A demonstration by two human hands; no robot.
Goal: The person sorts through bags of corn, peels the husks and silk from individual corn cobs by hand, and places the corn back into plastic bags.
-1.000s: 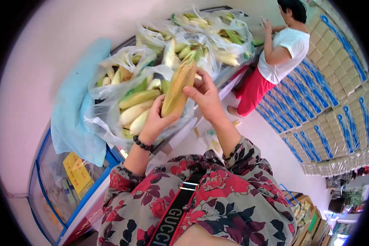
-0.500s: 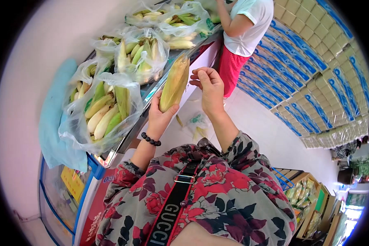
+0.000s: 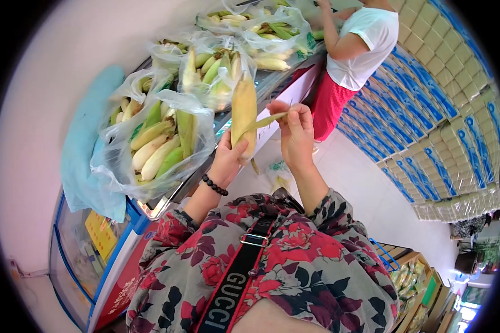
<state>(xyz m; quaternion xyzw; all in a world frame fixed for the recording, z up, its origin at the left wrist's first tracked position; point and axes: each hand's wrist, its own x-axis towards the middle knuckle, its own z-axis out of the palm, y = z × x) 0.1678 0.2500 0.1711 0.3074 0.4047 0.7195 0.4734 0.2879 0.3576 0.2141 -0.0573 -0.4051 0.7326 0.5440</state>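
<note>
My left hand (image 3: 230,157) is closed round the lower end of an ear of corn (image 3: 244,108), which stands roughly upright in front of me. A strip of corn husk (image 3: 268,120) peels away from the ear's side toward the right. Its free end is pinched between the thumb and fingers of my right hand (image 3: 296,133). Just left of the ear, a clear plastic bag (image 3: 191,166) holds several ears of corn, some green, some pale. Another plastic bag of corn (image 3: 250,72) stands behind it.
More bagged corn lies along the freezer top (image 3: 219,119). A light-blue cloth (image 3: 89,166) hangs at the left. Another person in a white shirt (image 3: 366,47) stands at the far end. Stacked packs (image 3: 422,122) line the right side. Husk scraps in a bag (image 3: 278,175) lie on the floor.
My right hand, empty before, now pinches a husk strip and has pulled it down and away from the ear. The view has shifted a little to the left.
</note>
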